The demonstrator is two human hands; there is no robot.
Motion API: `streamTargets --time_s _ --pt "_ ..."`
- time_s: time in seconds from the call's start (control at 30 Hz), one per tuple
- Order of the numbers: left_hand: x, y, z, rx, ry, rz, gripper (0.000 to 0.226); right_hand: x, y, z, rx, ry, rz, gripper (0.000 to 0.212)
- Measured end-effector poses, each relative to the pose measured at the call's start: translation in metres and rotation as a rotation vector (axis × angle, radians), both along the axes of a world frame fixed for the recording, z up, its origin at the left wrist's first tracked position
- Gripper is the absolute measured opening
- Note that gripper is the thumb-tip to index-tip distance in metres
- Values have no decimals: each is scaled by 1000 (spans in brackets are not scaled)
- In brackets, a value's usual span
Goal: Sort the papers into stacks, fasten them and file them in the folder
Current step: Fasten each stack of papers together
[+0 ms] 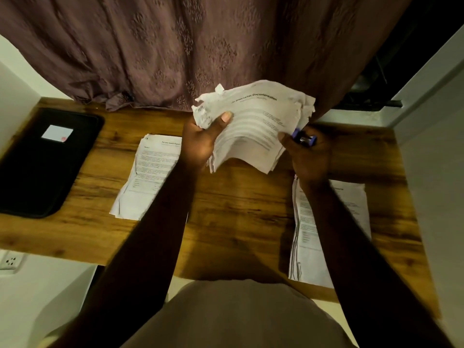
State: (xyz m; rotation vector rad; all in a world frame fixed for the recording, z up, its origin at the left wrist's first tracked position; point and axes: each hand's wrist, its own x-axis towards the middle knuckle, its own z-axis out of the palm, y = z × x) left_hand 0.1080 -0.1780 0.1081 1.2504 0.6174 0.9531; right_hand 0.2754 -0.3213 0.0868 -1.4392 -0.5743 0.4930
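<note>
Currently both hands are raised over the desk (238,209), holding one sheaf (253,126) of crumpled printed sheets between them.

- Left hand (200,144): grips the sheaf's left edge, thumb pressed flat on the top sheet. The other fingers are under the paper and hidden.
- Right hand (310,159): at the sheaf's right edge, thumb tip on the paper. Its fingers are curled round a small blue tool (305,138) just beside that edge. What kind of tool it is, I cannot tell.
- Sheaf: bowed, clear of the desk, far corners ragged and fanned. The top sheet has a bold heading, partly legible.
- Left stack (148,172): flat on the desk, partly under the left forearm.
- Right stack (305,237): flat on the desk near its right end, crossed by the right forearm, edges uneven.
- Folder (42,167): black, closed, at the desk's far left, well apart from the sheaf, with a white label (57,133) on its cover.
- Curtain (175,46): brown, hanging behind the desk, hem touching the back edge.
- Socket (11,259): on the wall, lower left.
</note>
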Motion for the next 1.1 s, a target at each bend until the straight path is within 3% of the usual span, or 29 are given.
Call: streamTargets --time_s 0.17,0.23,0.37,0.5,0.67,0.83,0.97,1.1 --pt "-4 -7 -33 -29 290 25 39 -1 -2 -45 -221 -43 -2 23" --pt "-6 -7 -41 -121 386 47 32 2 -2 -61 -272 -40 -38 23" --pt "-10 2 -44 -76 282 51 27 11 1 -67 -228 -6 -36 27" --pt "-6 15 -48 -38 393 52 31 16 5 -73 -283 10 -12 38" --pt "-17 31 -61 -192 480 -127 39 28 6 -80 -420 65 157 36" --pt "-33 18 -98 -318 581 -262 48 7 -18 -98 -582 178 190 36" --pt "-40 9 -117 -362 689 -294 54 -2 -31 -104 -540 329 231 29" --pt "-44 6 -122 -392 707 -382 52 6 -24 -104 -500 250 173 30"
